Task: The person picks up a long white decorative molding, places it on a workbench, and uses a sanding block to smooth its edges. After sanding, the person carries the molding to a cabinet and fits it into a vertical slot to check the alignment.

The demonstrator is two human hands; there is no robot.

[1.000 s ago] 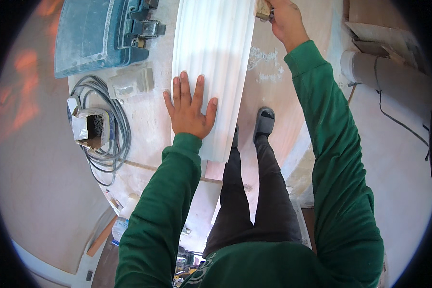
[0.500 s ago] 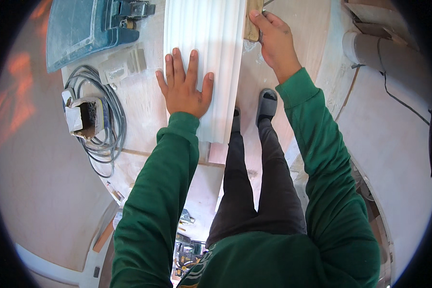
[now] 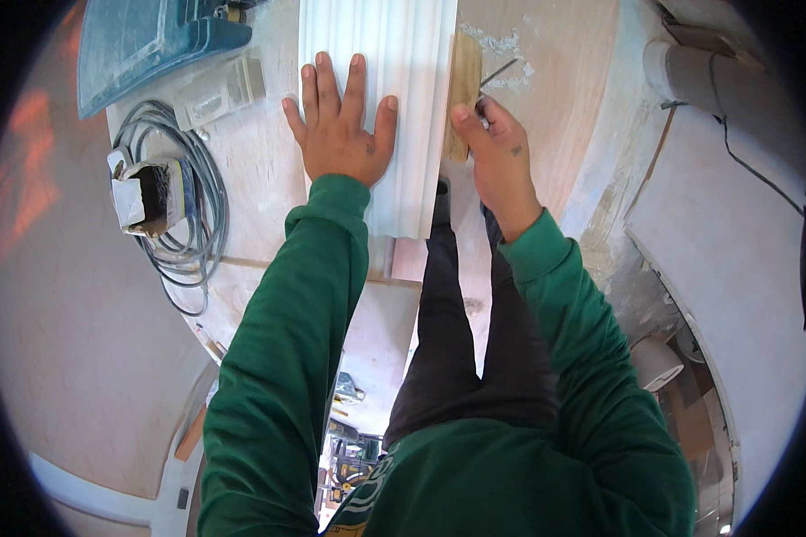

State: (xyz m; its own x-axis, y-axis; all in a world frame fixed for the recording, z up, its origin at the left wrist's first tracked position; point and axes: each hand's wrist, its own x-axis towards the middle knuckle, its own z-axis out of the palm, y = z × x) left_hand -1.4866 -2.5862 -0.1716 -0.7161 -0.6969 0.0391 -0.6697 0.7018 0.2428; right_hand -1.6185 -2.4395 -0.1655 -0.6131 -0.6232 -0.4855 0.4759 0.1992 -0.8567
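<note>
My left hand (image 3: pixel 345 143) lies on a long white ribbed moulding (image 3: pixel 376 27), palm down with its fingers spread. My right hand (image 3: pixel 501 157) grips a small wooden block (image 3: pixel 464 67) at the moulding's right edge. A thin dark rod (image 3: pixel 501 73) sticks out behind the block near my fingers; what it belongs to is hidden.
On the left lie a blue tool case (image 3: pixel 152 49), a clear plastic box (image 3: pixel 228 89), coiled cable (image 3: pixel 215 224) and an open carton (image 3: pixel 148 201). A pale cylinder (image 3: pixel 690 76) with a cord lies at the upper right. My legs and sandals show below the moulding.
My right hand has come down along the moulding's right edge with the block. My left hand and the moulding sit higher in the picture, as do the surroundings.
</note>
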